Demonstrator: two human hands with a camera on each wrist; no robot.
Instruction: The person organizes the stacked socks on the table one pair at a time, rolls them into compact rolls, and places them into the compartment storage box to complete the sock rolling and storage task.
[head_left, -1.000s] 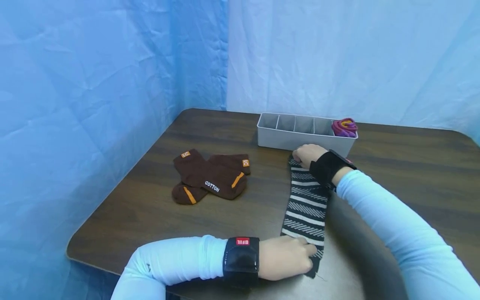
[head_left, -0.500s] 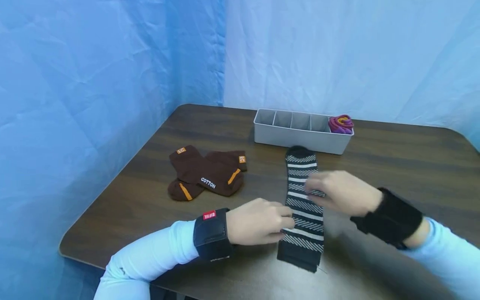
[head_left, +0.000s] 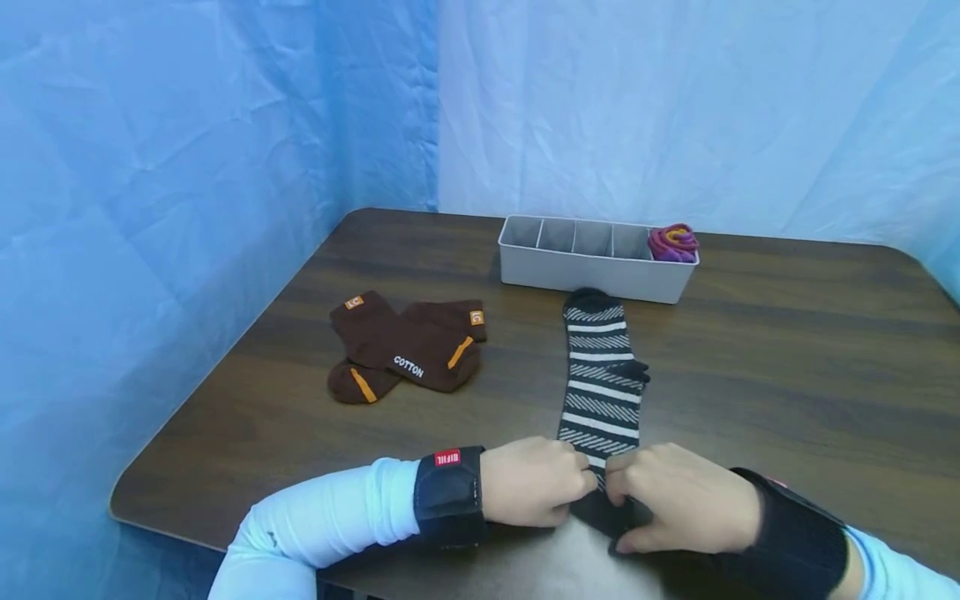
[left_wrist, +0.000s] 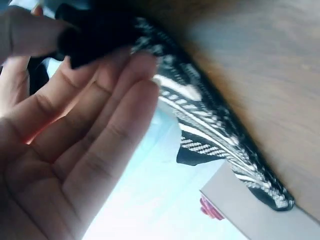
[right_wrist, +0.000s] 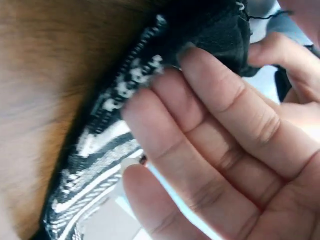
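Head view, low in the frame: both hands meet at the near end of a black-and-white striped sock (head_left: 602,392) that lies lengthwise on the dark wooden surface (head_left: 787,367). The left hand (head_left: 534,482) pinches the sock's black cuff from the left, and the right hand (head_left: 678,497) grips the same cuff from the right, so the two sets of fingertips nearly touch over the fabric. The sock's far black toe lies just in front of a grey divided organizer tray (head_left: 592,268) at upper centre, though whether it touches the tray wall I cannot tell. A rolled purple, red and orange sock bundle (head_left: 672,242) sits in the tray's rightmost compartment. Left of centre lies a pair of brown socks (head_left: 405,350) with orange marks and the word COTTON, well apart from the striped one.

Left wrist view shows the thumb and fingers (left_wrist: 125,85) closed on the black cuff at upper left, the striped sock (left_wrist: 210,130) running away across the wood toward the tray (left_wrist: 250,210) at lower right.

Right wrist view shows fingers (right_wrist: 220,100) curled against the dark cuff, the striped fabric (right_wrist: 100,165) trailing to the lower left.
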